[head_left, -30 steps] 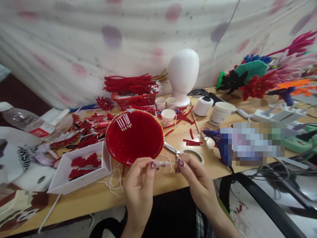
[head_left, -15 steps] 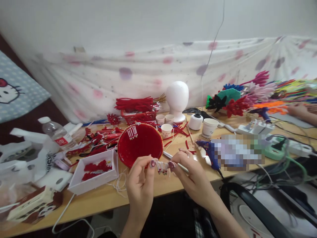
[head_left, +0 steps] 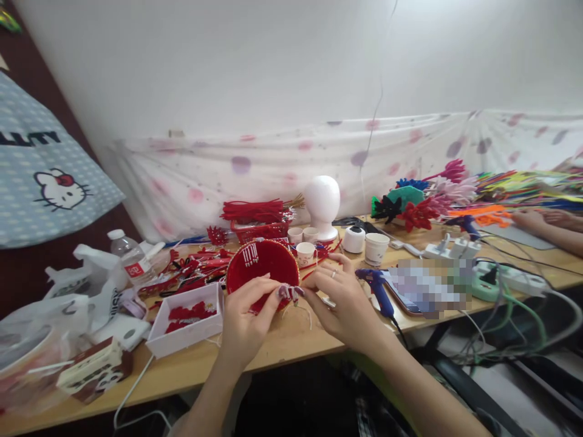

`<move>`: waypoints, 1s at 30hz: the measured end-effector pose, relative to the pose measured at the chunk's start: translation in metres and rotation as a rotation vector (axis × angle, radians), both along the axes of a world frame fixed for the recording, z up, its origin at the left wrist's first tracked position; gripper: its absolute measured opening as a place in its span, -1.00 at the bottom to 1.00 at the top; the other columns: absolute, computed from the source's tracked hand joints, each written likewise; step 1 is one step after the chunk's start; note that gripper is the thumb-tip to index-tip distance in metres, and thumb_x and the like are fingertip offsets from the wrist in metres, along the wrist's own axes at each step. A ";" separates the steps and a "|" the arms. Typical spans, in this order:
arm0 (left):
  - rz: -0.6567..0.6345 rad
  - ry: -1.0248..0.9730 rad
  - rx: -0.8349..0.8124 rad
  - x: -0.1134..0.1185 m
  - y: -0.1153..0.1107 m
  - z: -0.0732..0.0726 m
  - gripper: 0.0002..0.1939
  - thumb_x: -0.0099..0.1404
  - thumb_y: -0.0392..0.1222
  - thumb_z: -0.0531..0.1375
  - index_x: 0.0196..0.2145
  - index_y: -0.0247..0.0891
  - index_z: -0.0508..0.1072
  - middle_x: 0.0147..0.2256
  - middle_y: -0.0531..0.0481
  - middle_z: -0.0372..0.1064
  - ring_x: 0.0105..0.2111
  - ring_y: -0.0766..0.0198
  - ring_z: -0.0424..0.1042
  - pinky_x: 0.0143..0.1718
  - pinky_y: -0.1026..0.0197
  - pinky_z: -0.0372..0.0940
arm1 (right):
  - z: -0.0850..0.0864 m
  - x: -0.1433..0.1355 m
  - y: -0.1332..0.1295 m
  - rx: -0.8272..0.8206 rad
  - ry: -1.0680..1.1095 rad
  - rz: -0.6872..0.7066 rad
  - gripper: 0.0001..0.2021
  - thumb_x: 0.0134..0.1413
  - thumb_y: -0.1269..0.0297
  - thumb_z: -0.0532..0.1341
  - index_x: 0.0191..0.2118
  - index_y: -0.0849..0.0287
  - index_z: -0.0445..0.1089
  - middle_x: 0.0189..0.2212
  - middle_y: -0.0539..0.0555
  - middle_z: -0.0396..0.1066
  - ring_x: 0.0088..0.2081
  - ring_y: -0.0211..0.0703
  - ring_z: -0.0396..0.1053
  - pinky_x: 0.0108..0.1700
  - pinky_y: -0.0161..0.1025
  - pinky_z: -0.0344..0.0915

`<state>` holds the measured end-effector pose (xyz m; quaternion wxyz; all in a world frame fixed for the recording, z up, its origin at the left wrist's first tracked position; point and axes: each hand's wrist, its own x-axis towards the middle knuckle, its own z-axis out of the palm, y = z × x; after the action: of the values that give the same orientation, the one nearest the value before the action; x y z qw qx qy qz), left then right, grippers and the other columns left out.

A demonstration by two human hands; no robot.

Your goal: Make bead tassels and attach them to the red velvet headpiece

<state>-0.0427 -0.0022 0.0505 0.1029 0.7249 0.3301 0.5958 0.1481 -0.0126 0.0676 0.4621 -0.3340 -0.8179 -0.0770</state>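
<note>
Between my fingertips is a small strip of beaded fringe (head_left: 290,292), silvery with short dangling strands. My left hand (head_left: 249,315) pinches its left end between thumb and finger. My right hand (head_left: 341,303) pinches the right end and wears a ring. Just behind my hands sits a red velvet bowl-shaped piece (head_left: 268,264) with a gold beaded rim; a similar silvery fringe (head_left: 250,255) hangs inside its upper left. Loose white thread (head_left: 304,311) lies on the table by my fingers. Part of the strip is hidden by my fingertips.
A white box (head_left: 186,337) with red pieces stands left, near a bottle (head_left: 130,258). Behind are paper cups (head_left: 306,254) and a white foam head (head_left: 322,209). A blue glue gun (head_left: 378,291) and power strips (head_left: 510,279) lie right. Another person's hands (head_left: 542,221) are far right.
The camera view has tilted up and shifted left. My hands hold the fringe closer to the red bowl-shaped piece, and the strip looks more bunched together between my fingers.
</note>
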 end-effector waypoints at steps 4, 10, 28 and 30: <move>-0.019 -0.029 -0.009 0.004 -0.002 0.003 -0.83 0.31 -0.29 0.23 -0.39 -0.19 0.61 -0.38 0.06 0.60 -0.28 0.26 0.58 0.06 0.18 0.40 | -0.003 -0.004 0.003 0.114 0.006 -0.068 -0.81 0.25 0.49 0.14 -0.39 0.13 0.30 -0.51 -0.05 0.44 -0.37 -0.17 0.38 0.13 0.02 0.02; -0.079 -0.063 -0.212 0.000 0.004 0.007 -0.84 0.27 -0.17 0.27 -0.38 -0.18 0.66 -0.35 0.01 0.64 -0.24 0.18 0.60 0.03 0.15 0.42 | -0.006 0.004 0.015 0.035 0.067 0.008 -0.89 0.26 0.45 0.21 -0.29 0.10 0.38 -0.40 -0.05 0.53 -0.28 -0.14 0.44 0.15 0.02 0.01; 0.056 -0.147 -0.233 0.011 0.006 -0.001 -0.85 0.26 -0.16 0.28 -0.29 -0.09 0.69 -0.24 0.02 0.66 -0.11 0.11 0.60 0.01 0.13 0.42 | -0.008 -0.007 0.019 -0.051 0.269 0.133 -0.86 0.22 0.50 0.23 -0.33 0.12 0.43 -0.41 -0.05 0.53 -0.31 -0.18 0.44 0.03 -0.06 0.18; 0.033 -0.226 -0.301 0.013 0.005 -0.003 -0.86 0.24 -0.14 0.29 -0.30 -0.10 0.69 -0.23 0.02 0.66 -0.09 0.11 0.58 0.04 0.13 0.39 | -0.009 -0.006 0.018 -0.063 0.285 0.137 -0.87 0.23 0.47 0.24 -0.33 0.11 0.45 -0.42 -0.06 0.53 -0.33 -0.18 0.44 -0.03 -0.08 0.22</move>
<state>-0.0301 0.0024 0.0477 0.2370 0.6241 0.4138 0.6190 0.1421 0.0057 0.0587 0.5668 -0.2993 -0.7670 0.0284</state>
